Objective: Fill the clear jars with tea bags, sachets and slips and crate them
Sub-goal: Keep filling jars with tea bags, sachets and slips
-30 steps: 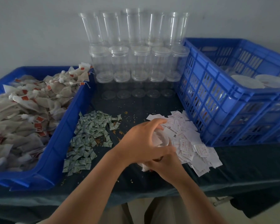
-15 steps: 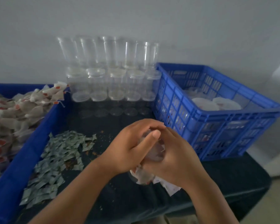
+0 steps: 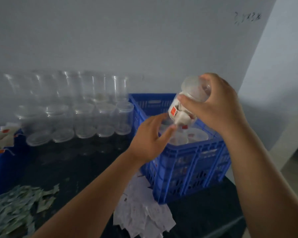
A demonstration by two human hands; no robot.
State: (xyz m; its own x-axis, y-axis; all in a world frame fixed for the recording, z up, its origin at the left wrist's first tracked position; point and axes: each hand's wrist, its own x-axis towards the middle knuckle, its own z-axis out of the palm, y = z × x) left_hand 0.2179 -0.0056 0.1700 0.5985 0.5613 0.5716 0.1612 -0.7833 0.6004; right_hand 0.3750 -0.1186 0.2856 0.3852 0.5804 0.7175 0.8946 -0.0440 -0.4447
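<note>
Dark tabletop (image 3: 76, 160) against grey wall (image 3: 127, 40); right fingers (image 3: 212, 79) round filled jar (image 3: 190, 91), left fingers (image 3: 163, 134) loose.

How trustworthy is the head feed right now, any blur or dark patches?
Head view: dim, flat light; the empty jars by the wall are smeared by motion blur; the filled jar in the right hand is sharper, its red tag visible; the sachet pile lower left is dark and soft.

Filled clear jar (image 3: 180, 109) (lid on) tilts above the blue crate (image 3: 187, 162).
</note>
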